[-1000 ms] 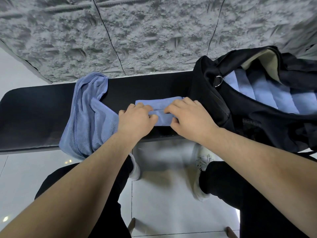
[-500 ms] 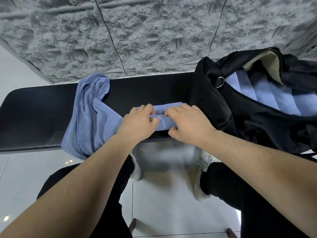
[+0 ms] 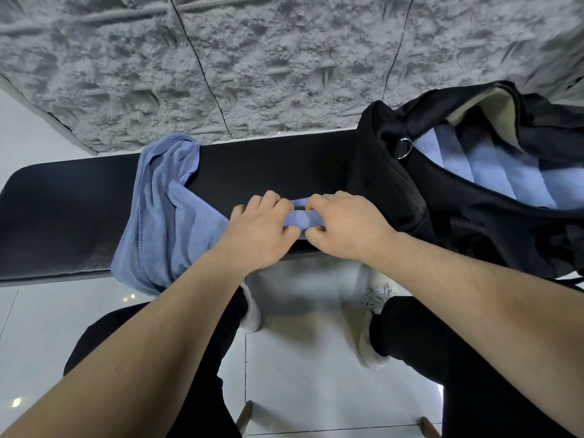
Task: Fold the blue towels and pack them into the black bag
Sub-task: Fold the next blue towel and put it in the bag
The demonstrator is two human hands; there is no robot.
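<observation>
A small folded blue towel (image 3: 300, 218) lies near the front edge of the black bench (image 3: 63, 216). My left hand (image 3: 257, 230) and my right hand (image 3: 344, 224) both grip it, fingers curled over its top and thumbs under it, bunching it into a tight roll. Only a narrow strip of it shows between the hands. To the left a loose blue towel (image 3: 158, 216) drapes over the bench and hangs off its front. At the right the black bag (image 3: 458, 197) stands open, with several folded blue towels (image 3: 493, 172) lined up inside.
A rough grey wall (image 3: 252, 64) runs behind the bench. Below the bench is pale tiled floor (image 3: 300, 343) with my legs in black trousers and white shoes (image 3: 373, 298). A metal ring (image 3: 404, 148) hangs at the bag's near corner.
The folded towel was flat under both hands a second ago. Since then the hands have closed in and squeezed it into a narrower roll near the bench's front edge.
</observation>
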